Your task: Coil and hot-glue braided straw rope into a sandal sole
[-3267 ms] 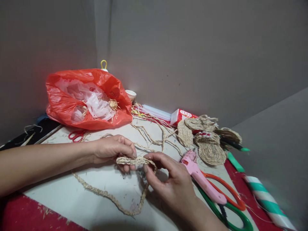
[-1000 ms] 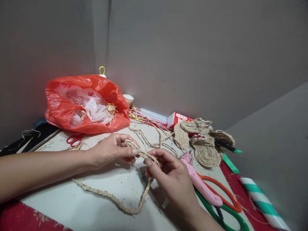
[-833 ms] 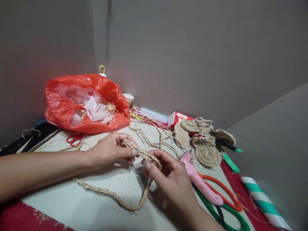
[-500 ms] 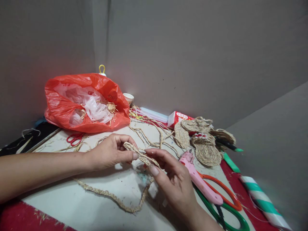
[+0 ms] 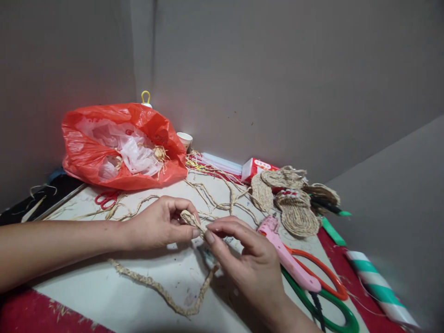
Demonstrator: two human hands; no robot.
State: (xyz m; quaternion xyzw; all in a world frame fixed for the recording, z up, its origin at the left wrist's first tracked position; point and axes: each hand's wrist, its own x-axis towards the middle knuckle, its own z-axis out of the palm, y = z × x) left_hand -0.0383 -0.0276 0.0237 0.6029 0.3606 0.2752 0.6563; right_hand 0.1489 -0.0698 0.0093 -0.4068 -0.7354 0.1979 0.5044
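Leftmost, note the small red scissors (image 5: pixel 107 199) beside the red plastic bag (image 5: pixel 81 159); both stand clear of the handling zone. Next, the left hand (image 5: pixel 157 224) pinches a folded straw braid (image 5: pixel 189 217) between thumb and forefinger, the looped end raised above the pale board (image 5: pixel 132 305). Caution: should this pinch slacken, I judge the springy folds could open and the rows lose alignment. The free tail (image 5: pixel 152 282) lies in a loose curve across the board and passes toward the right hand; where it joins the fold, I cannot see. An elbow or forearm catching the tail could drag the fold askew. The right hand (image 5: pixel 253 259) closes thumb and forefinger on the braid just beside the left fingertips. Excess pull here could split the strands. Farther right, woven pieces (image 5: pixel 298 217) sit behind a pink glue gun (image 5: pixel 289 259) resting over large scissors (image 5: pixel 340 286). The gun lies just beside the right hand; if hot, which I cannot tell, a backward knuckle could be burned.
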